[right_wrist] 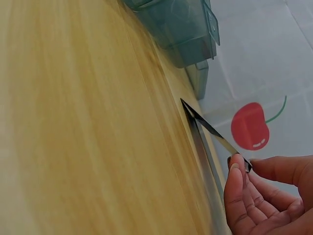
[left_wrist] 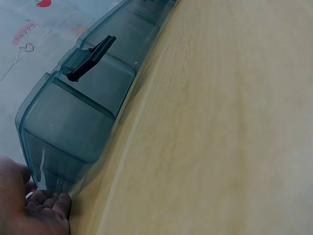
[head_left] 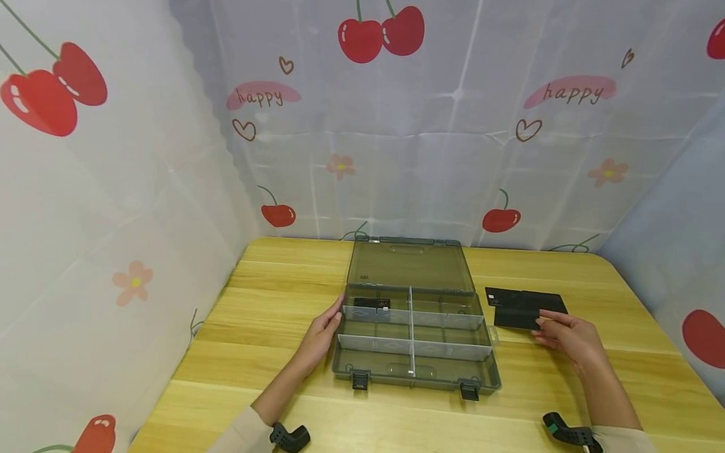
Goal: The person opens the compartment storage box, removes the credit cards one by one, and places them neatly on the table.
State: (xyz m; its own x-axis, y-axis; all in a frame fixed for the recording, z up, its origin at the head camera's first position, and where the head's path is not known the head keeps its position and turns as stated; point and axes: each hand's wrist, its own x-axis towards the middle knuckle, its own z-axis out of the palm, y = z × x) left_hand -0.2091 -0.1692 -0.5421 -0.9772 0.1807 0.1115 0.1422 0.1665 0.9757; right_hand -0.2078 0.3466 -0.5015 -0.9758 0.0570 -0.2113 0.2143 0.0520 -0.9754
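Note:
An open, see-through grey divided storage box (head_left: 452, 365) stands on the table with its lid (head_left: 410, 264) laid back. In one back left compartment lies a black card (head_left: 368, 303) with "VIP" lettering. My left hand (head_left: 318, 335) holds the box's left side; in the left wrist view its fingers (left_wrist: 51, 203) curl at the box's end. My right hand (head_left: 572, 340) pinches a black card (head_left: 512, 318) between thumb and fingers, to the right of the box. In the right wrist view this card is tilted, seen nearly edge-on. Other black cards (head_left: 504, 296) lie behind it on the table.
The wooden table (head_left: 272, 283) has a printed curtain (head_left: 396, 157) behind it and at both sides. Two black latches (head_left: 360, 380) hang at the box's front edge. Dividers (head_left: 374, 343) split the inside into several compartments. A black device is strapped to each wrist.

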